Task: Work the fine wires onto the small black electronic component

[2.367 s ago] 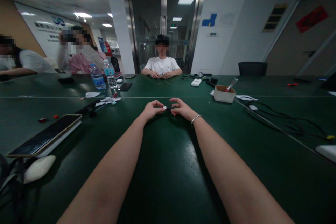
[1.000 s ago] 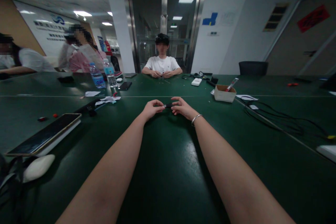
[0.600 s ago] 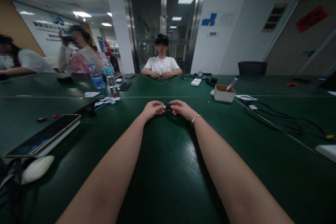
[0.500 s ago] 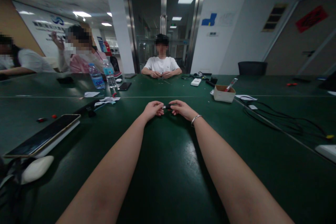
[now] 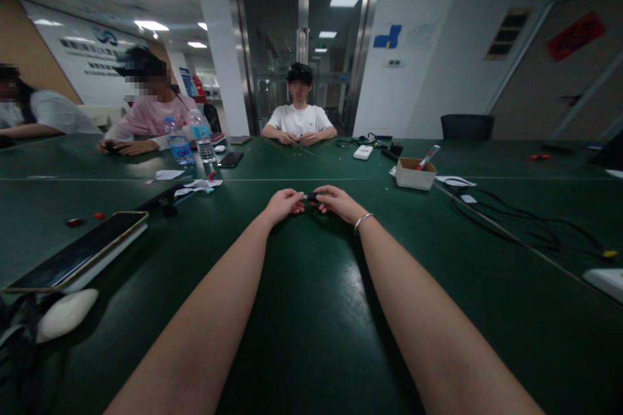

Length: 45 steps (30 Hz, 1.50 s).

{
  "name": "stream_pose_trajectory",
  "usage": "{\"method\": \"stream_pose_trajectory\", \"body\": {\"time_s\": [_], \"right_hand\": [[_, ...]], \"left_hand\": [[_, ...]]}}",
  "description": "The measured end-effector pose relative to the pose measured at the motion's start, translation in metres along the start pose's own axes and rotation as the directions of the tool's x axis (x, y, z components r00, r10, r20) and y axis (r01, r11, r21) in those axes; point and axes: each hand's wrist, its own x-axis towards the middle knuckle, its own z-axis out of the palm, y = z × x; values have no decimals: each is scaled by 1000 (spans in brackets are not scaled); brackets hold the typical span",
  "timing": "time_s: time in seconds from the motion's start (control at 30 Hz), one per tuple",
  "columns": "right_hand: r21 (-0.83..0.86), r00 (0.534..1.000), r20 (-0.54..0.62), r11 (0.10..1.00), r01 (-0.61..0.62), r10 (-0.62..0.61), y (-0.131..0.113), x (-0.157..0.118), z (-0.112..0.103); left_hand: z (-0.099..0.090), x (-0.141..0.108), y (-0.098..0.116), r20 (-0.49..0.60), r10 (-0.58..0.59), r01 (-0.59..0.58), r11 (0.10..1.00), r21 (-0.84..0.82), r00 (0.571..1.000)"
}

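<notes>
A small black cylindrical piece with a silvery end is held level between my two hands, just over the green table. My left hand pinches the silvery end at its left. On the other side, my right hand grips the black end with thumb and forefinger, a silver bangle round that wrist. Fingertips cover both ends of the piece, and it is too small to tell its exact kind.
To the left lie a phone on a white box, a white mouse-like object and paper scraps. Two water bottles stand beyond. A small box and black cables are at right. People sit opposite.
My hands and the piece stay almost in place. At the far left, the person in pink has lowered a raised hand to the table.
</notes>
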Motion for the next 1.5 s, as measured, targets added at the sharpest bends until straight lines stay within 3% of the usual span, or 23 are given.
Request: {"method": "stream_pose_trajectory", "body": {"time_s": [0.23, 0.43, 0.83, 1.1, 1.37, 1.5], "right_hand": [[-23, 1000, -6, 1000, -11, 10, 0, 0, 1], [-26, 1000, 7, 1000, 2, -2, -1, -1, 1], [2, 1000, -27, 1000, -11, 11, 1, 2, 1], [-2, 999, -38, 1000, -7, 7, 1, 1, 1], [1, 999, -44, 1000, -9, 9, 2, 3, 0], [0, 999, -41, 1000, -5, 5, 3, 3, 0]], "left_hand": [[-3, -6, 1, 4, 132, -132, 991, 30, 991], [-2, -1, -1, 1, 69, -69, 998, 12, 998], [-3, -4, 0, 37, 122, -123, 992, 31, 992], [-1, -4, 2, -13, 77, -77, 997, 31, 997], [-4, -5, 1, 48, 117, -119, 992, 49, 992], [-2, -2, -1, 20, 72, -72, 997, 18, 997]]}}
